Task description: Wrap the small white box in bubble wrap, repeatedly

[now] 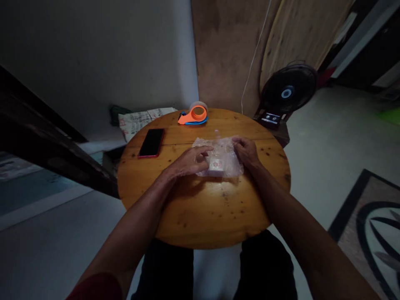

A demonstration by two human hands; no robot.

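Note:
A small pale box (216,164) with faint reddish print lies on a sheet of clear bubble wrap (233,168) near the middle of the round wooden table. From the left, my left hand (192,160) rests on the wrap beside the box. Its thumb and forefinger are apart, with the thumb close to the box's left side; the other fingers are partly hidden. At the wrap's right edge, my right hand (246,152) is closed, its bent fingers pinching the plastic. Some of the wrap stands up in crumpled folds behind the box.
An orange and blue tape dispenser (195,114) with a roll stands at the table's (200,225) far edge. A phone (151,142) in a red case lies on the left. Beyond the right rim is a black fan (286,92). A printed white sack (137,121) sits behind the left rim.

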